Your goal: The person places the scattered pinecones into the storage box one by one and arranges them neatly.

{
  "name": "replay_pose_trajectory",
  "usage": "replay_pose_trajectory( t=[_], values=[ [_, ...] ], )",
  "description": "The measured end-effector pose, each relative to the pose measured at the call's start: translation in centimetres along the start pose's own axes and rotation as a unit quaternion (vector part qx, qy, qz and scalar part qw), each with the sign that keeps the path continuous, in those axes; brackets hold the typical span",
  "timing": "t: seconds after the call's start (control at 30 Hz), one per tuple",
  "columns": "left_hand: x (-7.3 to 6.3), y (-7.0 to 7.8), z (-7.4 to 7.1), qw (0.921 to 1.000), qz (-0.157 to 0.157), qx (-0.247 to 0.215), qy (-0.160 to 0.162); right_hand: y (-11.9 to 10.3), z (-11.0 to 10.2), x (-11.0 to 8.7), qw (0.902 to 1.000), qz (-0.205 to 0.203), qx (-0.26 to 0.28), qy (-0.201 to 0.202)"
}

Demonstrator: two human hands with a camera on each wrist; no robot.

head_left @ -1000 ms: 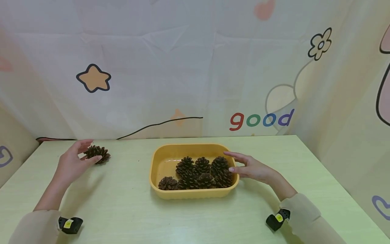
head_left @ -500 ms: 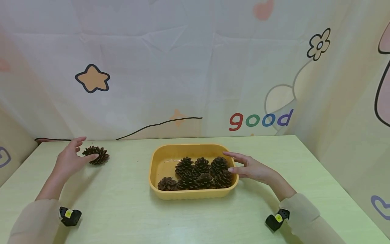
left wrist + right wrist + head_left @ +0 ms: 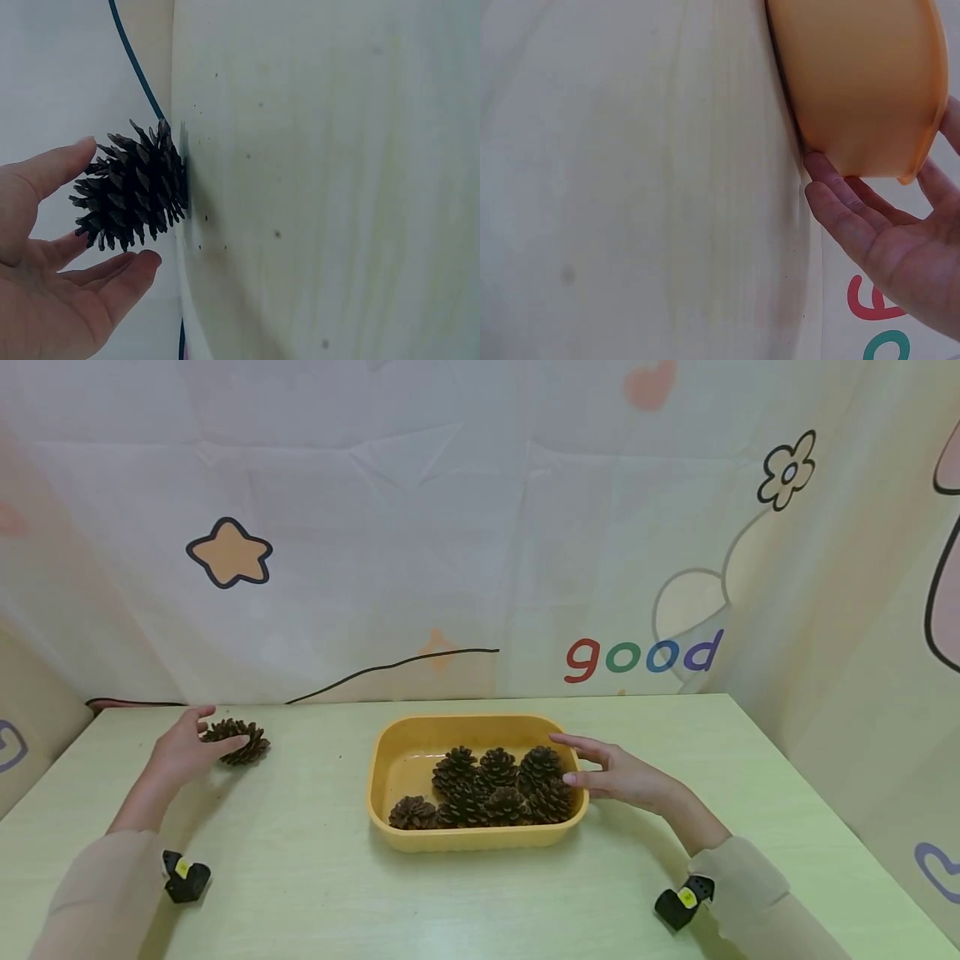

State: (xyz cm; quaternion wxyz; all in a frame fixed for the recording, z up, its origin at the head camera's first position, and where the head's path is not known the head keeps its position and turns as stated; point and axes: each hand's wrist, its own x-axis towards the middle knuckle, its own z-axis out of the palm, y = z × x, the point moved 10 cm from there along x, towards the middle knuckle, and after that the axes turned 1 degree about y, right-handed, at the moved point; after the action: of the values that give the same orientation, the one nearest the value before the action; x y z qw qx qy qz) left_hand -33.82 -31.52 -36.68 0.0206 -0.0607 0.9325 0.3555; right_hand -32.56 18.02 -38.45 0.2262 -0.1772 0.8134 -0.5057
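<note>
In the head view, a brown pine cone [image 3: 243,742] rests on the table at the far left. My left hand [image 3: 183,747] is beside it, thumb and fingers spread around it. The left wrist view shows the thumb at one edge of the cone and the fingers [image 3: 131,281] at the other, not closed tightly. A yellow plastic basin [image 3: 480,837] stands mid-table with several pine cones [image 3: 465,802] in it, mostly toward the right. My right hand [image 3: 626,774] holds its right end, thumb and forefinger over the rim, other fingers [image 3: 847,217] against the outer wall.
The pale table [image 3: 300,877] ends at a printed cloth backdrop [image 3: 420,527] just behind the left pine cone. Cloth also hangs at both sides. A small black camera [image 3: 186,877] is worn on the left wrist, another camera [image 3: 682,902] on the right.
The left hand drew back slightly from the lone pine cone with its fingers spread, then came back nearer it. That cone, the right hand and the basin have stayed in place.
</note>
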Motion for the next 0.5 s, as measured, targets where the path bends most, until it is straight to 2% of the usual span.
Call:
replay_pose_trajectory(
  t=[0.27, 0.5],
  values=[
    [0.50, 0.10, 0.47, 0.9997, 0.002, 0.021, -0.014, -0.13, 0.00, -0.07, 1.0000, -0.004, 0.001, -0.003],
    [0.74, 0.34, 0.51, 0.9996, 0.012, 0.025, -0.009, 0.04, -0.05, 0.01, 1.0000, 0.000, 0.004, -0.001]
  ],
)
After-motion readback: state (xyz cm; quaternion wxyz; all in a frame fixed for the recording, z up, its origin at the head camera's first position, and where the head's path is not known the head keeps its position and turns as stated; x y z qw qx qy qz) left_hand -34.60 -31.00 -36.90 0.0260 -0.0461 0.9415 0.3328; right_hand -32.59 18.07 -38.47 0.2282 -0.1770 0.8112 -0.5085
